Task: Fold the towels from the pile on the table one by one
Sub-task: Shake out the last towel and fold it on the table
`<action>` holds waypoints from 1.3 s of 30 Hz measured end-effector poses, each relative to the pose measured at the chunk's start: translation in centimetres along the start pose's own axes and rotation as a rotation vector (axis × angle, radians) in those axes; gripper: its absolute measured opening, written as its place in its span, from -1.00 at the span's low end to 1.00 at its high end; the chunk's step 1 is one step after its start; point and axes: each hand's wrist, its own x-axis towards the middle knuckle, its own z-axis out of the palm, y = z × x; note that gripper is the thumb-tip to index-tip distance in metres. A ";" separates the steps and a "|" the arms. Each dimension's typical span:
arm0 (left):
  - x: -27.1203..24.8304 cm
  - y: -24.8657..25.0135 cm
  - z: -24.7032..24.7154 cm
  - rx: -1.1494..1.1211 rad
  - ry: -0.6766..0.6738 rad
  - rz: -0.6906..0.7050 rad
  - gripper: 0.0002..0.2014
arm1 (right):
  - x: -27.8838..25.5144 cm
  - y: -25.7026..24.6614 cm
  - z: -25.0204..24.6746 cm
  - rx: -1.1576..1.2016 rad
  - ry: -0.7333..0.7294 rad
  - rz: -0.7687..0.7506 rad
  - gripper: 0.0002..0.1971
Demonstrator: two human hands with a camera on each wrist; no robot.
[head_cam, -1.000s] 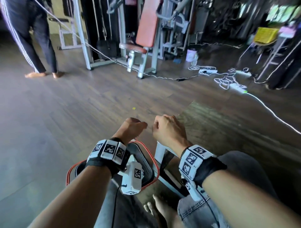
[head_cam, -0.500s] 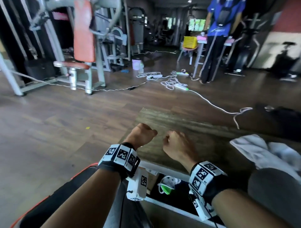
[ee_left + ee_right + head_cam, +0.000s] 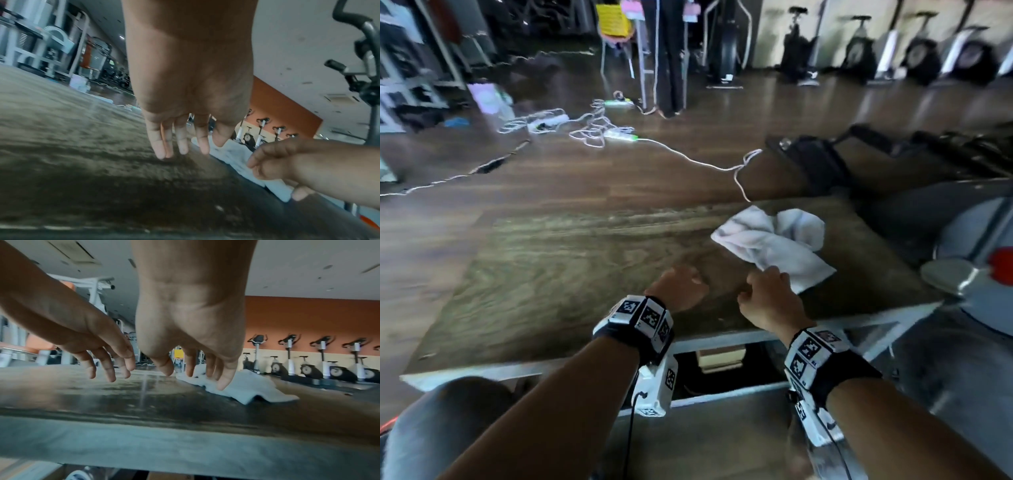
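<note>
While both hands hang loose and empty, towels lie just beyond the right.

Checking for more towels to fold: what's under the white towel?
Only the wooden table shows around the crumpled white towel. Its folds hide whatever lies beneath, so another towel can't be ruled out.

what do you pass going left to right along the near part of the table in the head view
bare wooden table top → left hand, loose and holding nothing → right hand, also holding nothing → crumpled white towel just past its fingers → round grey metal disc beyond the table's right edge
</note>
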 end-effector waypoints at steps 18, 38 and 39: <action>4.1 2.4 8.3 -0.119 0.153 0.329 -0.68 | 1.2 1.8 0.4 0.595 0.248 -0.266 -0.95; -2.3 -6.6 -8.2 -1.131 0.715 -0.192 -0.93 | 1.4 1.9 3.4 0.085 0.149 -0.291 -0.88; -2.4 -7.3 -8.2 -1.094 0.704 -0.196 -0.88 | 1.2 1.3 3.4 0.164 0.108 -0.358 -0.86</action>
